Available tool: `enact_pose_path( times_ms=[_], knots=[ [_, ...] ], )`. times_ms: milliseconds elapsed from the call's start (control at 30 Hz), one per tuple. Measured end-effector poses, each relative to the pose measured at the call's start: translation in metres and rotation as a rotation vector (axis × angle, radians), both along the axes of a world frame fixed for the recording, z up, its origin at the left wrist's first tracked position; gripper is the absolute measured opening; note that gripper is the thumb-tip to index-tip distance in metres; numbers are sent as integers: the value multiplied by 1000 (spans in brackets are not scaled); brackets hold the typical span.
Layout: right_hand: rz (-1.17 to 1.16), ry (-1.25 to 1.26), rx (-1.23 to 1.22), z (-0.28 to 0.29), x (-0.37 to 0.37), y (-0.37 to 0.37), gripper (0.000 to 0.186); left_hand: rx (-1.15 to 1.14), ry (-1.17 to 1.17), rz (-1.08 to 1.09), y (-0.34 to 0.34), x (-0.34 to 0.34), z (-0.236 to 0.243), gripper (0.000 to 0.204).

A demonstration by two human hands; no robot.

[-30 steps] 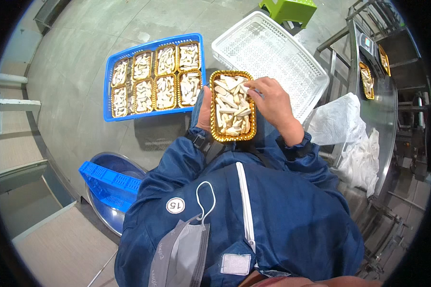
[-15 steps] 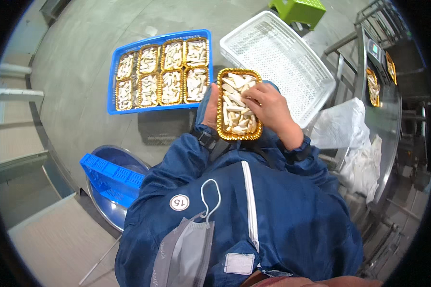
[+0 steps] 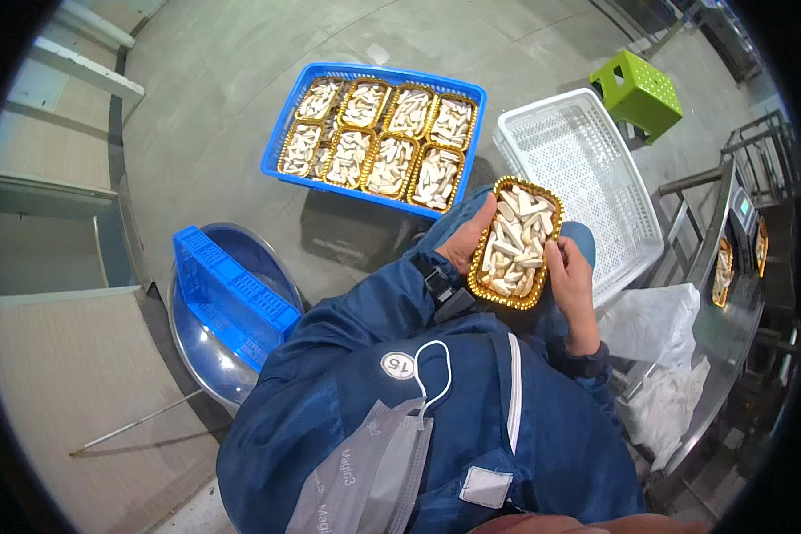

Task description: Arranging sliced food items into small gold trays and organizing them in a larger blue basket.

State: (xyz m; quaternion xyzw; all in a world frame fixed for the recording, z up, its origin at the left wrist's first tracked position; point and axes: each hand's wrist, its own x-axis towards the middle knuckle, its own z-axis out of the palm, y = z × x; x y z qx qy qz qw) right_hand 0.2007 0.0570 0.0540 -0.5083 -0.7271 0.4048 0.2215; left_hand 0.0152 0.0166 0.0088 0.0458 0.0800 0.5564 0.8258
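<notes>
Seen from the head camera, a person's left hand and right hand grip opposite edges of a gold tray of pale slices, held above the lap, some fingers hidden beneath. Beyond it, filled trays line a blue crate; a white crate, partly blocked by tray and right hand, sits near a green stool. At left, a blue basket tilts in a basin; at right, plastic sheets drape a metal table bearing a scale.
</notes>
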Motion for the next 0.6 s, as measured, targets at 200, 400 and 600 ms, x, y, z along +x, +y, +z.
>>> enact_pose_path(
  times_ms=[200,400,600],
  knots=[
    [-5,6,-24,-7,0,2,22,-96,353,-13,-7,-16,11,58],
    [36,-33,30,-7,-2,17,23,-23,986,-174,-27,-47,-3,39],
    [114,26,17,-1,-19,31,25,-47,963,-207,-24,-70,-4,36]
  ],
)
